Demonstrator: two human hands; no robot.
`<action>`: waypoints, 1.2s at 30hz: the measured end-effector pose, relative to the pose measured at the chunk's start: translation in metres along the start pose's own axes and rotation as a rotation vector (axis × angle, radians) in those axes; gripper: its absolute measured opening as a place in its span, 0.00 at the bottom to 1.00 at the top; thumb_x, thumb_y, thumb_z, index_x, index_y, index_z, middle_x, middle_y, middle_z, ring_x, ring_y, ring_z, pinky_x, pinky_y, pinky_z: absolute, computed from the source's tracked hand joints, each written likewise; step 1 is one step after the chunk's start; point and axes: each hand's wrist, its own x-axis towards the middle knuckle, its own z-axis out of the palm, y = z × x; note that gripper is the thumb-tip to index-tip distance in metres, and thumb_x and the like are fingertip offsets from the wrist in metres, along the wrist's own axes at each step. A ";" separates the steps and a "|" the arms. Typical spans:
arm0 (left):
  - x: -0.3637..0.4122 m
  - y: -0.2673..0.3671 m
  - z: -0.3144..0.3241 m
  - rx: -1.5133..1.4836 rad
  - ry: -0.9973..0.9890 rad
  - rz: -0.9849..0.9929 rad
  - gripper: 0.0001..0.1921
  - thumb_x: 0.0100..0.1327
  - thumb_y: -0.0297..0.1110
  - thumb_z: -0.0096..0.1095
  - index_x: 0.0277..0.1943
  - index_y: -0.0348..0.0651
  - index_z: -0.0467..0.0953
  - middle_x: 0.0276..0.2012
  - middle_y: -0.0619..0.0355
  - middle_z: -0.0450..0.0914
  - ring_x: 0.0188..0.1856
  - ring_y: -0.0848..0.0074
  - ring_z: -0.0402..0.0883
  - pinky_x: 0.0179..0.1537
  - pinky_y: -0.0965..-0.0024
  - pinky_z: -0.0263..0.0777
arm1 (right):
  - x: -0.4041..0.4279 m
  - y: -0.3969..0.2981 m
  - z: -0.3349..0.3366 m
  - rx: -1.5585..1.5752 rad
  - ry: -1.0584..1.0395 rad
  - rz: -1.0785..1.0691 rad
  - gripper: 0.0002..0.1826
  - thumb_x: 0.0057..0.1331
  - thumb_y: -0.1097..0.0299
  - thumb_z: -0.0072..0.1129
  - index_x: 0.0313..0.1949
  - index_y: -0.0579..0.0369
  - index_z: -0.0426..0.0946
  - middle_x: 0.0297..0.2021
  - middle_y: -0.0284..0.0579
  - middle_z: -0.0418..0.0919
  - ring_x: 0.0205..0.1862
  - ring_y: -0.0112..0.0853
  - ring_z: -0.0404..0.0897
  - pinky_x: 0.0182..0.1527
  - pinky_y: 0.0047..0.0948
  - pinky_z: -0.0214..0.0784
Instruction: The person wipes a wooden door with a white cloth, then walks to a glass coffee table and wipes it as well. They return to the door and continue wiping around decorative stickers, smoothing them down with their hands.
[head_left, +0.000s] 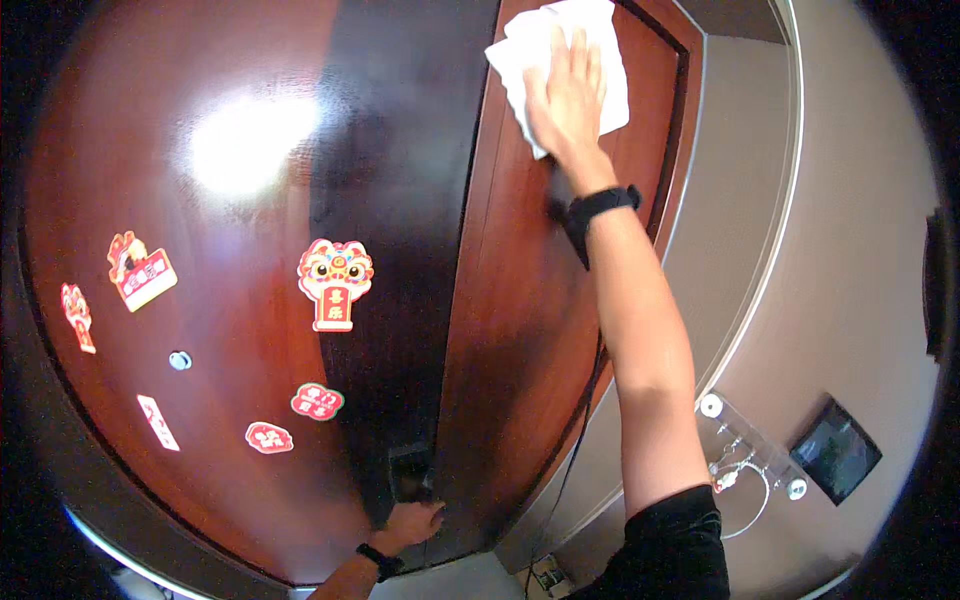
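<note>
My right hand (568, 94) lies spread on a folded white cloth (611, 90), pressing it flat against the upper part of a reddish-brown wooden door panel (517, 247). A black band circles the wrist. Low in the view, my left hand (411, 523) is at the door's edge by a dark handle plate (410, 472); its fingers are curled, and whether they hold the handle cannot be made out. The wide glossy door leaf (247, 300) on the left bears a lion-face sticker (335, 285) and several other red stickers.
A round metal peephole (180, 361) sits among the stickers. A black cable (574, 457) hangs near the right panel. On the right wall are a hook rail (750, 442) with a white loop hanging from it and a dark square panel (835, 450). A pale door frame moulding (780, 247) curves alongside.
</note>
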 end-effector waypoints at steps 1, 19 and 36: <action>0.001 -0.002 0.000 0.012 -0.003 0.019 0.22 0.68 0.46 0.56 0.62 0.50 0.78 0.43 0.48 0.86 0.42 0.53 0.86 0.41 0.49 0.79 | 0.008 0.012 0.002 -0.008 -0.002 0.012 0.40 0.70 0.47 0.50 0.76 0.51 0.55 0.76 0.64 0.50 0.77 0.62 0.47 0.76 0.59 0.38; -0.016 -0.017 0.012 -0.957 0.097 -0.219 0.19 0.67 0.32 0.68 0.60 0.47 0.81 0.56 0.57 0.85 0.52 0.70 0.85 0.54 0.66 0.77 | -0.107 0.153 -0.039 0.021 -0.028 -0.025 0.34 0.71 0.61 0.45 0.75 0.57 0.56 0.74 0.61 0.57 0.78 0.55 0.49 0.78 0.50 0.34; -0.003 -0.004 0.038 -0.983 0.369 -0.317 0.13 0.69 0.37 0.66 0.48 0.38 0.88 0.37 0.59 0.90 0.33 0.84 0.79 0.35 0.73 0.74 | -0.280 0.093 -0.065 -0.009 -0.189 0.152 0.38 0.69 0.62 0.44 0.73 0.73 0.51 0.75 0.71 0.48 0.78 0.62 0.42 0.77 0.56 0.26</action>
